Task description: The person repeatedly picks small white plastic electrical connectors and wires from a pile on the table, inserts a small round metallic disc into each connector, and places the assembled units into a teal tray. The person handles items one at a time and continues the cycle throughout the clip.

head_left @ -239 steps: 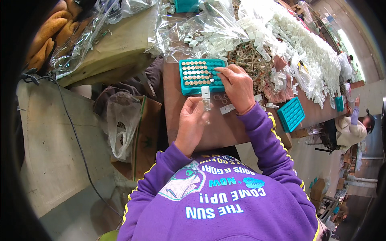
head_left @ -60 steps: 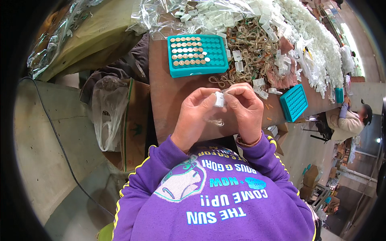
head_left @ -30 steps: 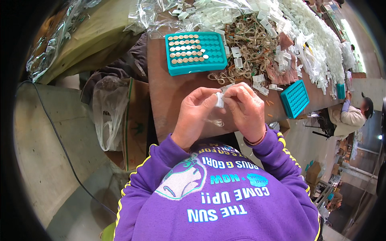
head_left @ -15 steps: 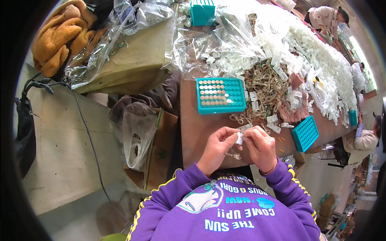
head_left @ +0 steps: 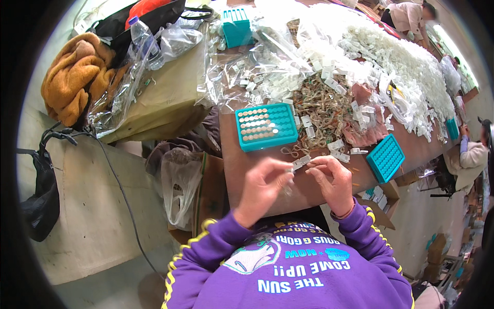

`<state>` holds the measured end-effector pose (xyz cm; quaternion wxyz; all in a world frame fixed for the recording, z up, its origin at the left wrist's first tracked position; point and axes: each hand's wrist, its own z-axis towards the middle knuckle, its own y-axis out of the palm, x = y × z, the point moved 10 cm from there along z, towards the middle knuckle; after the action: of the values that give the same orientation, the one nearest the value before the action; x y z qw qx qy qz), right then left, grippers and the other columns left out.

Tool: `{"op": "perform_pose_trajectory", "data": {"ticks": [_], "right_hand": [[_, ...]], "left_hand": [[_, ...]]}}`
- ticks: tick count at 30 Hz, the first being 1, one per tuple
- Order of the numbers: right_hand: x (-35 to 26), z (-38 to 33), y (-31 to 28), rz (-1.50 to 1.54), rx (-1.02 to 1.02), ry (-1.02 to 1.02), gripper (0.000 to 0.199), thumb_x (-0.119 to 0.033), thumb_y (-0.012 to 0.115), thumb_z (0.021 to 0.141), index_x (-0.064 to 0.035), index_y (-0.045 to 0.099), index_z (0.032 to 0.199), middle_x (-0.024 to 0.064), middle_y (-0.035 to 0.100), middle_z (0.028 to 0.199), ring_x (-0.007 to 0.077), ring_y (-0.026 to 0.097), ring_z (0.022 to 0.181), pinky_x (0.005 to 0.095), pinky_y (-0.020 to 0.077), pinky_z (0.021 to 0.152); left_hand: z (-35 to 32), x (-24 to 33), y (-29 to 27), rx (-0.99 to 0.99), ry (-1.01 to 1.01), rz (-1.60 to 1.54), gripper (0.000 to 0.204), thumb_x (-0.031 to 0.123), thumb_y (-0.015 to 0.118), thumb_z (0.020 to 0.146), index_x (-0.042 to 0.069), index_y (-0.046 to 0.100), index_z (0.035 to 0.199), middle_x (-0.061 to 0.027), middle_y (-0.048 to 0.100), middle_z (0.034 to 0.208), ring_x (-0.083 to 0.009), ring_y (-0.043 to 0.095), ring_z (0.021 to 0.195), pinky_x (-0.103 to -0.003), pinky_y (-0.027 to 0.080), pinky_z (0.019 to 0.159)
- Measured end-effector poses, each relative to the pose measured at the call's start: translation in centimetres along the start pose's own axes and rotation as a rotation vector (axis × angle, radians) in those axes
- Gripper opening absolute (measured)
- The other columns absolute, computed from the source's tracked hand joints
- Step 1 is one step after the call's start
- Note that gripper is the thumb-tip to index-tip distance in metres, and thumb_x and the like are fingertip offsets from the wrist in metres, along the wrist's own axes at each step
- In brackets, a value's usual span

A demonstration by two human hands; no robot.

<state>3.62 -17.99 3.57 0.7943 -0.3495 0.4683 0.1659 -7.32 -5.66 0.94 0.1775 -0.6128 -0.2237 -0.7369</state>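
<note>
My left hand [head_left: 263, 189] is blurred by motion over the table's near edge, thumb and fingers pinched on something small and pale that I cannot make out. To its right, my right hand [head_left: 333, 184] has its fingers curled, thumb and forefinger closing at the end of a small white plastic piece [head_left: 301, 162]. Beyond the hands stands a teal tray [head_left: 296, 135], part filled with rows of round pale discs. A pile of tangled beige cords [head_left: 319, 105] lies right of this tray, with several white plastic pieces around it.
A second teal tray [head_left: 386, 158] lies tilted at the right edge. Clear plastic bags [head_left: 267, 56] and a heap of white pieces [head_left: 406, 77] cover the far table. An open carton [head_left: 383, 202] stands below the right edge. Two other people work at the right.
My hands, close together around a small white piece before, have moved apart. My left hand has shifted left; my right is now at a white piece on the table. The view has shifted slightly.
</note>
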Motion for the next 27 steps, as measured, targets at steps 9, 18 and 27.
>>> {"op": "perform_pose_trajectory", "data": {"ticks": [9, 18, 27], "right_hand": [[0.3, -2.4, -2.4, -0.051, 0.049, -0.058, 0.010, 0.004, 0.068, 0.080, 0.0002, 0.064, 0.089, 0.0112, 0.065, 0.085, 0.0230, 0.066, 0.074, 0.0297, 0.0521, 0.065], [3.3, -3.9, -4.3, -0.097, 0.103, 0.021, 0.009, 0.000, 0.068, 0.081, -0.0015, 0.066, 0.090, 0.0097, 0.065, 0.082, 0.0183, 0.063, 0.066, 0.0274, 0.0497, 0.059], [3.8, -4.4, -5.2, -0.129, 0.107, 0.017, 0.009, 0.000, 0.068, 0.081, -0.0012, 0.066, 0.089, 0.0103, 0.064, 0.078, 0.0209, 0.062, 0.063, 0.0292, 0.0491, 0.058]], "left_hand": [[9.2, 7.5, -0.6, 0.126, 0.734, 1.283, 0.039, 0.018, 0.071, 0.081, 0.013, 0.064, 0.119, -0.0142, 0.063, 0.119, -0.0339, 0.062, 0.102, -0.041, 0.051, 0.084], [8.7, 2.1, 6.9, -0.268, 0.697, 1.346, 0.022, 0.018, 0.070, 0.078, 0.012, 0.067, 0.099, -0.0044, 0.067, 0.097, -0.0249, 0.063, 0.095, -0.038, 0.047, 0.086], [12.2, -0.3, 7.3, -0.230, 0.523, 1.353, 0.035, 0.022, 0.076, 0.073, 0.012, 0.059, 0.103, -0.0085, 0.066, 0.096, -0.0277, 0.062, 0.099, -0.041, 0.044, 0.087]]}}
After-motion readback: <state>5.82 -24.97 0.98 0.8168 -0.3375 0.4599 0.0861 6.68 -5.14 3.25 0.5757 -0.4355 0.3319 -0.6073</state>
